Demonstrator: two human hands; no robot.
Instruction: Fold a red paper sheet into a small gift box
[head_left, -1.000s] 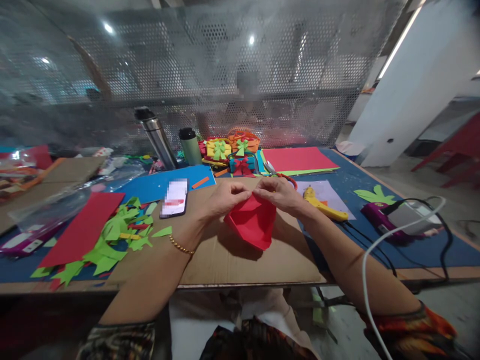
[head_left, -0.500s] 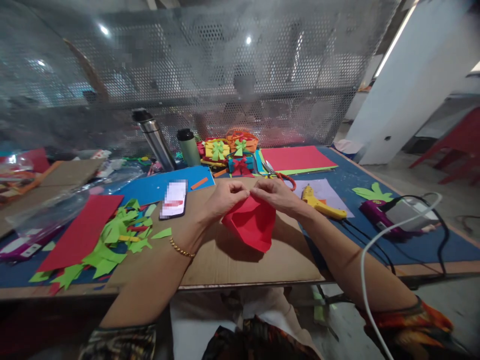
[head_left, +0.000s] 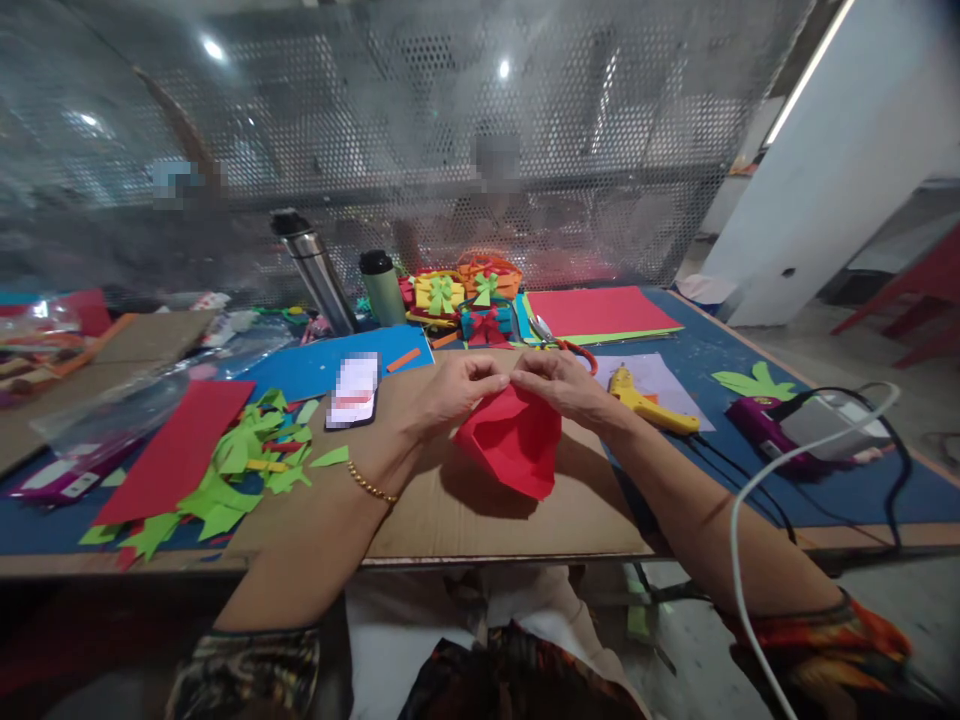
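My left hand [head_left: 455,388] and my right hand [head_left: 561,384] both pinch the top edge of a folded red paper piece [head_left: 514,444], their fingertips almost meeting. The paper hangs from that edge and comes to a point just above a brown cardboard sheet [head_left: 465,510]. A gold bracelet [head_left: 367,484] circles my left wrist. Behind my right hand lie scissors with red handles [head_left: 564,344], and to its right a yellow glue gun [head_left: 646,404] rests on a pale sheet.
A phone [head_left: 353,392] lies left of my hands beside green paper scraps [head_left: 232,475] and a red sheet [head_left: 175,450]. Two flasks [head_left: 315,272], small paper gift boxes [head_left: 461,298], stacked coloured sheets [head_left: 600,312] stand behind. A purple tool [head_left: 765,432] with cables sits right. Mesh screen behind.
My hands keep the same pinch on the red paper's top edge; the paper has barely shifted. The view has tipped slightly.
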